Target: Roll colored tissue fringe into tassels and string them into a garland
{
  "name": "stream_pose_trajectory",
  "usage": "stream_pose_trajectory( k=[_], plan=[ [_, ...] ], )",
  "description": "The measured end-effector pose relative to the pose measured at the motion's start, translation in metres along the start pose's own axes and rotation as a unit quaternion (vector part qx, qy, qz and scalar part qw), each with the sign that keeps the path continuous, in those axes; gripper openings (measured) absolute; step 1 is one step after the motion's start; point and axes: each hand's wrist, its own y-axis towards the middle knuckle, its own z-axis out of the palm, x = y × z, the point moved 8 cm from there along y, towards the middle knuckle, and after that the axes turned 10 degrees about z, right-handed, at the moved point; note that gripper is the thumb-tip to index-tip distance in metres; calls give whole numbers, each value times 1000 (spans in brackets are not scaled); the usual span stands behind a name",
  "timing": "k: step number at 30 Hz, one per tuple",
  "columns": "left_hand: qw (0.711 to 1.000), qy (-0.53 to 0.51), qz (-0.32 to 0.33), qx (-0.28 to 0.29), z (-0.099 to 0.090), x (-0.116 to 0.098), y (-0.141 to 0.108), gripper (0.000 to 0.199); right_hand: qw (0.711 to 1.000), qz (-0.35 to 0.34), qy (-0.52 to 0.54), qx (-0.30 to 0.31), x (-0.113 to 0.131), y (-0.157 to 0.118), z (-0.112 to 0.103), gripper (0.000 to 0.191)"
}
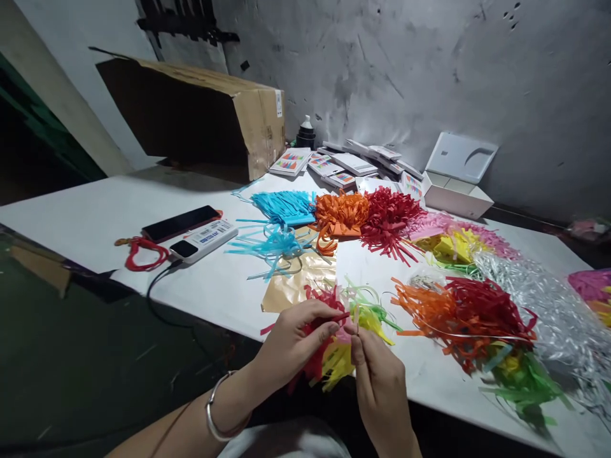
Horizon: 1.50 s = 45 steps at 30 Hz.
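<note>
one white device (210,236), left of centre in the frame, bears blue print too small to read; flat packs (290,163) at upper centre show coloured tassel pictures. at lower centre, over the near edge of the desk (95,219), the left hand (281,340) has its grip clamped on a red paper twist (340,317). the twist's long axis runs slightly upward to the right, its tip pointing toward the right hand (380,369). that hand's grip is together at the fingertips; what lies between them is too small to tell. yellow fringe (338,364) hangs just below.
</note>
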Motion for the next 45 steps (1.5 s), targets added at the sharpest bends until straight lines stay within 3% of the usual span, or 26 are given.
stream_pose_trajectory(
  k=[4, 15, 35, 41, 45],
  plan=[
    [1000, -3, -16, -19, 1, 3, -1, 13, 998, -19, -46, 28, 5, -1, 10, 33],
    [999, -29, -26, -26, 6, 7, -1, 10, 998, 45, -24, 47, 4, 5, 8, 31],
    [999, -11, -34, -34, 10, 10, -3, 11, 999, 42, -21, 24, 4, 5, 2, 29],
    [999, 14, 28, -41, 9, 6, -6, 11, 994, 47, -99, 19, -2, 2, 4, 31],
    [995, 49, 83, -24, 10, 1, -7, 10, 994, 53, -90, 44, -6, 1, 7, 31]
  ],
)
